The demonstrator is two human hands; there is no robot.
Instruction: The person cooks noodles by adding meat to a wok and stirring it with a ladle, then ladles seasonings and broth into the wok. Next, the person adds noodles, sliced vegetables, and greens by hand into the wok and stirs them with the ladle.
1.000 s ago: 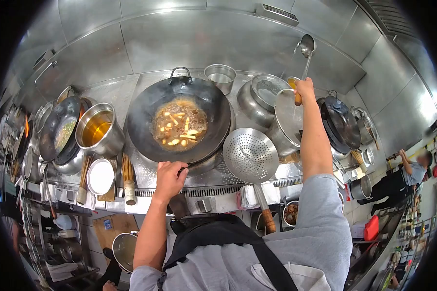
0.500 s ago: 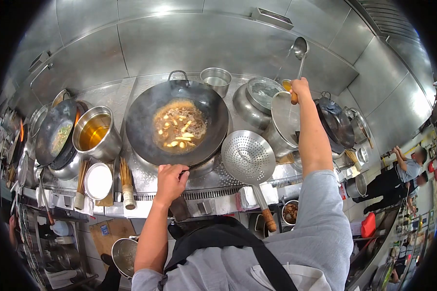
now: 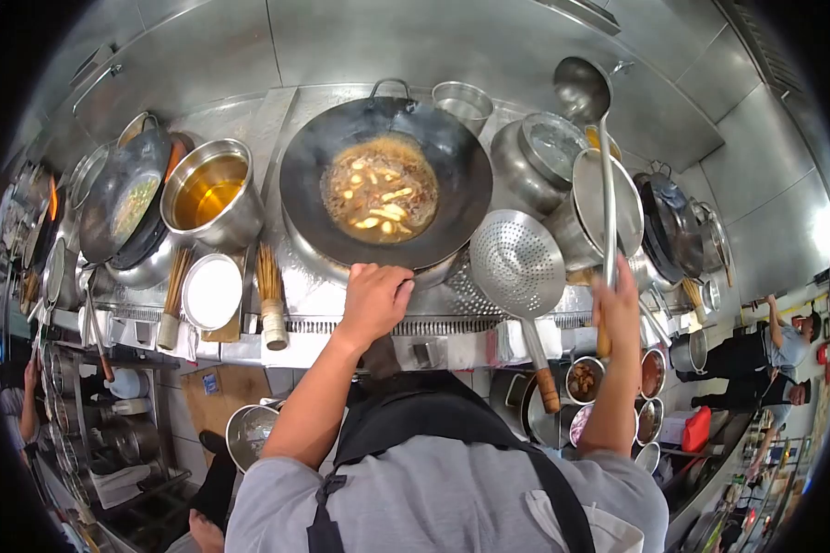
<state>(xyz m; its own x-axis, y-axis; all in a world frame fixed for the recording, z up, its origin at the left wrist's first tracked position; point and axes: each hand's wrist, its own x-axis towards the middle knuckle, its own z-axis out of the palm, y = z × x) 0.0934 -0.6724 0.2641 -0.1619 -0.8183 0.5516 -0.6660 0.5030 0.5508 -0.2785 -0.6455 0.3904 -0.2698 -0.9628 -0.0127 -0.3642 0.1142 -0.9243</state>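
A large black wok [image 3: 295,175] sits on the stove before me, with pale slices and darker pieces in bubbling brown liquid [image 3: 383,189]. My left hand [image 3: 376,300] is closed at its near rim; the grip itself is partly hidden. In my right hand [image 3: 616,304], slightly blurred, is the wooden end of a long-handled ladle [image 3: 583,90], held upright with its bowl raised at the back right. Between my hands, a perforated strainer [image 3: 516,263] with a wooden handle rests across the stove's front, touched by neither hand.
A pot of amber oil [image 3: 203,194], bamboo brushes [image 3: 270,295] and a white bowl [image 3: 212,291] stand left. To the right are a lidded pot [image 3: 526,166] and another wok [image 3: 673,221]. Containers of ingredients [image 3: 585,380] sit low at right. Other people [image 3: 775,346] stand far right.
My right arm has drawn back toward my body, bringing the ladle's handle nearer. My left hand stays at the wok's rim. The whole view has shifted, with the stove appearing higher and further right.
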